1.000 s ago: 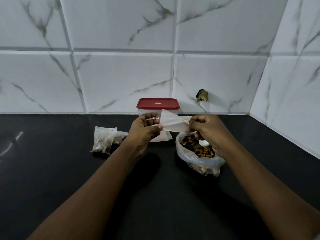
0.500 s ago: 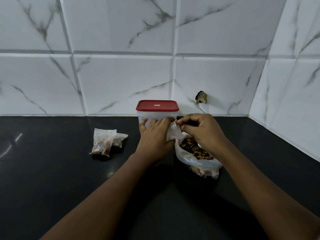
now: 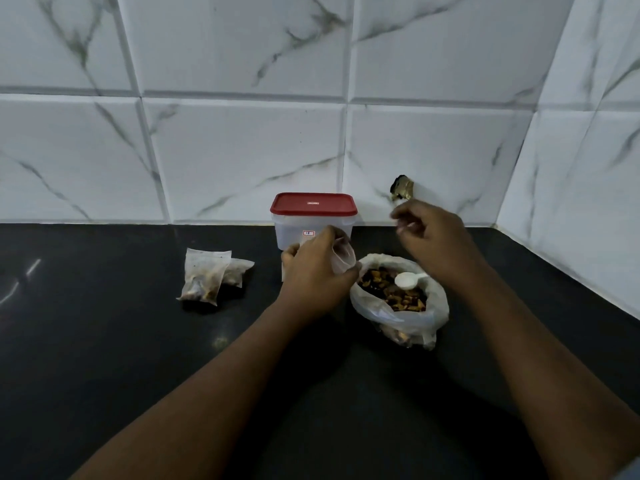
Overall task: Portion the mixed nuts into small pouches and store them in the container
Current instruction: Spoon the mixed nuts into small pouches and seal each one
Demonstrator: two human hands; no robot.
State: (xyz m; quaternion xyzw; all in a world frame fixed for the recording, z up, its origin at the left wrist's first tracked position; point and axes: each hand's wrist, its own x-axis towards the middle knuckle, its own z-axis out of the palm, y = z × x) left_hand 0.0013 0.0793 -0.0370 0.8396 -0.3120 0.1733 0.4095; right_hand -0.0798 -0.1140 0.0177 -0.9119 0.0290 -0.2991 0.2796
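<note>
1. The left hand (image 3: 317,275) has its fingers curled round a small empty pouch (image 3: 343,257), with the mouth turned up and toward the right hand. The pouch is thin pale film, limp and very light.
2. The right hand (image 3: 431,232) hangs above and beyond the bag of mixed nuts (image 3: 398,320), its fingers curled and blurred. A pale fleck shows among them, but I cannot tell whether it pinches anything.
3. The bag sits on the black worktop (image 3: 138,341), just right of the left hand and below the right hand, with its rim rolled down. A white scoop (image 3: 406,280) lies on the nuts (image 3: 384,289).
4. Behind the left hand stands the container (image 3: 311,233), with its red lid (image 3: 313,203) on. Well to the left of that hand lie two filled pouches (image 3: 206,277), one overlapping the other.
5. Handling, as I judge it:
   - The film looks slippery and likely to collapse, so pinch the pouch at its rim to keep the mouth wide.
   - Take the scoop by its short handle, on the side nearer the right hand.
   - The nuts are loose and will roll, so tip them in low, inside the mouth.
</note>
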